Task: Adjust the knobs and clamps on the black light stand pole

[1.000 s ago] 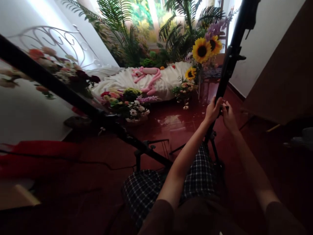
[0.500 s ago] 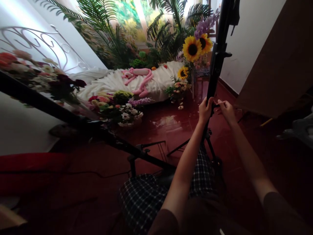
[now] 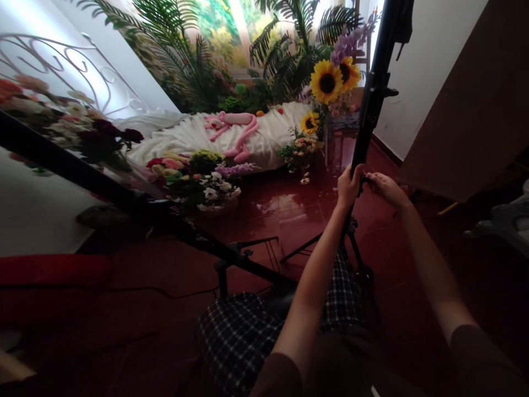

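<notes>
Dim foreground, bright backlight from far window; glare on red floor; edges warped, soft

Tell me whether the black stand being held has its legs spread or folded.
Spread: the light stand has thin legs splaying out over the red floor. Left hand grips its pole.

Both arms extended fwd. Left hand curled in a grip; right hand pinching w/ fingertips.

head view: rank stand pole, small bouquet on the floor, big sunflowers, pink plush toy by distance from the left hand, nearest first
1. Stand pole: gripped by the left hand.
2. Small bouquet: floor, up-left.
3. Big sunflowers: above it, by the wall.
4. Pink plush toy: far left, on the white cloth.
</notes>
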`<move>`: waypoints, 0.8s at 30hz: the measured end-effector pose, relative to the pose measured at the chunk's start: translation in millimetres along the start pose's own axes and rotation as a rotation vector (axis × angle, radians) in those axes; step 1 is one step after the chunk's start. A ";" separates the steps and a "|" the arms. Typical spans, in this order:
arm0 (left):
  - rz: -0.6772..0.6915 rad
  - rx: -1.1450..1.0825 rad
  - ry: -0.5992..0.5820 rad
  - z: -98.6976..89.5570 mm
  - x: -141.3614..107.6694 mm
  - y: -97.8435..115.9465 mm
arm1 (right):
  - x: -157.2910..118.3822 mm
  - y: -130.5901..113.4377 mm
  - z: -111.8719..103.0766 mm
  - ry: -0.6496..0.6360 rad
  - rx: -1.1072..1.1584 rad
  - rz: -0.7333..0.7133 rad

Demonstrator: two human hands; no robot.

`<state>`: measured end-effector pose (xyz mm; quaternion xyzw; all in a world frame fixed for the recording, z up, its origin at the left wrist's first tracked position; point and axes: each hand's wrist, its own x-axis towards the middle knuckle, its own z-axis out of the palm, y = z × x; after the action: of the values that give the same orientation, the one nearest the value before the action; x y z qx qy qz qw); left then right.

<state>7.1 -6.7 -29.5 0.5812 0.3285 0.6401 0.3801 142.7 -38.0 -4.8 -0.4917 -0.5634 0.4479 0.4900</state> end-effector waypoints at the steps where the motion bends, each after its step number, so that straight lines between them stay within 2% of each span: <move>1: 0.003 0.001 -0.004 0.0 -0.3 1.0 | 0.1 1.2 -1.7 -0.002 -0.002 -0.021; 4: 0.008 0.015 -0.017 -0.2 -0.9 4.1 | 0.6 4.5 -8.0 -0.017 -0.022 -0.098; 8: 0.095 0.092 0.045 -2.4 -1.1 3.8 | 2.6 7.0 -14.6 -0.042 -0.042 -0.178; 14: 0.104 0.153 0.023 -8.6 -2.0 -2.9 | 5.7 10.6 -22.1 0.017 -0.121 -0.270; 18: 0.104 0.146 0.031 -7.1 -1.5 -4.7 | -0.9 -1.4 -23.8 0.048 -0.172 -0.347; 21: 0.103 0.148 0.048 -4.5 -1.1 -5.6 | -0.9 -25.3 -8.7 0.029 -0.153 -0.433; 24: 0.093 0.153 0.062 -3.2 -0.1 -7.4 | 14.9 -52.9 24.1 0.035 -0.167 -0.531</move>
<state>4.7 -3.1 -36.3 0.6032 0.3607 0.6478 0.2940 112.1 -29.8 46.2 -0.3732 -0.6991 0.2471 0.5576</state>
